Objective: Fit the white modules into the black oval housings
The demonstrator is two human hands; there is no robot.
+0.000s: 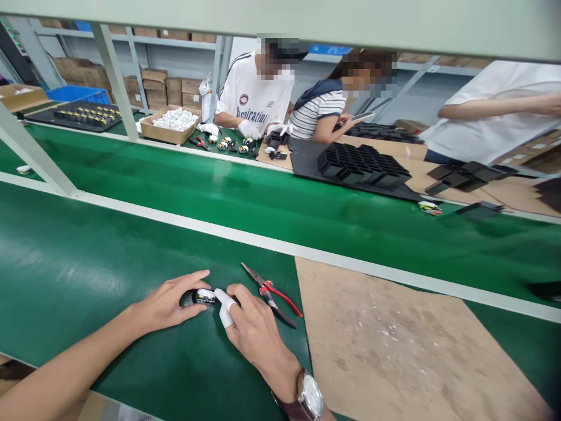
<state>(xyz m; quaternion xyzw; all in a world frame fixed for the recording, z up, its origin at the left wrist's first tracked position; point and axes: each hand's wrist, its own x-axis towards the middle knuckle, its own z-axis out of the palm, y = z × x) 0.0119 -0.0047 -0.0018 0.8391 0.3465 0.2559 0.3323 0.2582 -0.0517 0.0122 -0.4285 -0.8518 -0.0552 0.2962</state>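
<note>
A small circuit board module (pixel 205 296), dark-edged with white and yellowish parts and a row of pins, is held low over the green work surface. My left hand (pixel 173 301) grips it from the left between thumb and fingers. White finger cots cover the tips of my right hand (pixel 252 321), whose closed fingers press on the module's right end. Those fingers hide part of it. Red-and-black long-nose pliers (pixel 274 295) lie just beyond my right hand, touched by neither hand.
A brown board (pixel 394 339) lies to the right. Past a pale rail (pixel 175 223) runs a green conveyor belt (pixel 210 181) carrying a module (pixel 429 208). Across it, people work near stacked black cases (pixel 363 164) and a carton of white parts (pixel 170 126). A slanted post (pixel 39 149) stands left.
</note>
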